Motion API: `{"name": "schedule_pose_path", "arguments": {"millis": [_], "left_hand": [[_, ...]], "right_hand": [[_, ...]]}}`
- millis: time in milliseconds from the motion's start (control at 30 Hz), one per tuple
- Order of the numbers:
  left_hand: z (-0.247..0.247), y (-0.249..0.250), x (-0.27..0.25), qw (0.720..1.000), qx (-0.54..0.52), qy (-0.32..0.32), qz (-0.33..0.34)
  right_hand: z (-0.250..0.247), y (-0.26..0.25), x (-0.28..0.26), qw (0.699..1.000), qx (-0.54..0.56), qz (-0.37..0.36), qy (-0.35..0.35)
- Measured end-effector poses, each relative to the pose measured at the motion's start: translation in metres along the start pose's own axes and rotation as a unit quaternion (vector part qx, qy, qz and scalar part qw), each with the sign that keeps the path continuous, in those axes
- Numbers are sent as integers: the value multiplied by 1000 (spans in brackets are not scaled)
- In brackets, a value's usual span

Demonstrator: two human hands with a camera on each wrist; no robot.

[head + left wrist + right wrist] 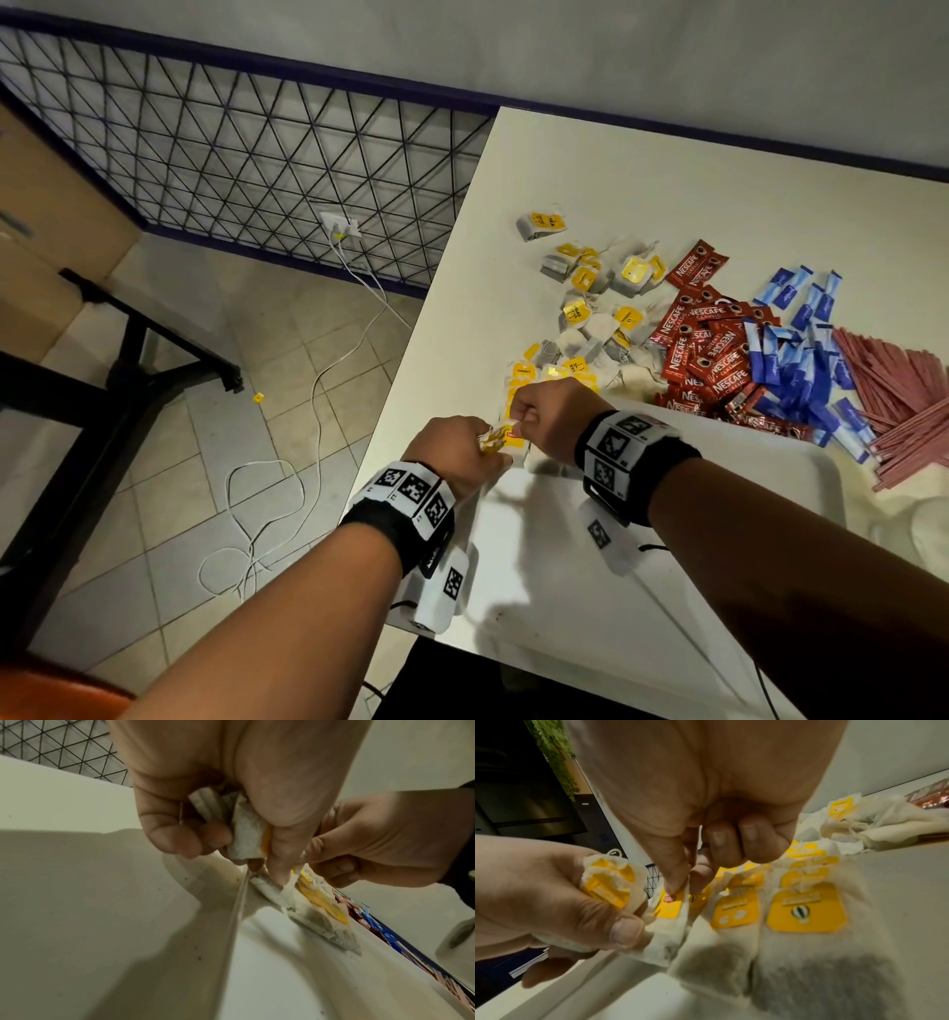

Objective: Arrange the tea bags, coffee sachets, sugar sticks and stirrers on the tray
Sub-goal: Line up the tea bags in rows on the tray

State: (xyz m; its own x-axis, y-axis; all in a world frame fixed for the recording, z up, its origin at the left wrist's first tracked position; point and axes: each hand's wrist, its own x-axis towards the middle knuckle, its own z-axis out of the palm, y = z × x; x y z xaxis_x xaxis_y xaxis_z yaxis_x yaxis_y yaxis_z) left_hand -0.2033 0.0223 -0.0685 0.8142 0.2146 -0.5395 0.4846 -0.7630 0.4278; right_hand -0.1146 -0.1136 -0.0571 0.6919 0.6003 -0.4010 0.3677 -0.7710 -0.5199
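Left hand (452,452) clenched around a small bunch of white paper tea bags with yellow tags (611,882), at the far left corner of the white plastic tray (565,591) on the white desk (667,169). Right hand (549,411) just beside, thumb and forefinger pinching one yellow-tagged tea bag (670,908). Further right on the desk: loose tea bags (590,308), red coffee sachets (708,349), blue sugar sticks (801,360), pinkish-red stirrers (893,390).
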Motion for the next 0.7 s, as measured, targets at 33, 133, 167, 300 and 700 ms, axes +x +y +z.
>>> {"name": "schedule_pose_path", "arguments": {"millis": [33, 133, 167, 300, 700], "left_hand": [[-1, 0, -1, 1000, 2, 3, 4], [0, 2, -2, 999, 16, 27, 32], [1, 3, -3, 998, 19, 35, 44], [4, 4, -1, 994, 57, 47, 83], [16, 9, 1, 992, 45, 59, 102]], "right_hand": [[1, 0, 1, 1000, -1, 3, -1], [2, -2, 1, 1000, -19, 21, 2], [1, -1, 0, 999, -23, 26, 8], [-13, 10, -14, 998, 3, 16, 54], [2, 35, -49, 996, -82, 23, -18]]}}
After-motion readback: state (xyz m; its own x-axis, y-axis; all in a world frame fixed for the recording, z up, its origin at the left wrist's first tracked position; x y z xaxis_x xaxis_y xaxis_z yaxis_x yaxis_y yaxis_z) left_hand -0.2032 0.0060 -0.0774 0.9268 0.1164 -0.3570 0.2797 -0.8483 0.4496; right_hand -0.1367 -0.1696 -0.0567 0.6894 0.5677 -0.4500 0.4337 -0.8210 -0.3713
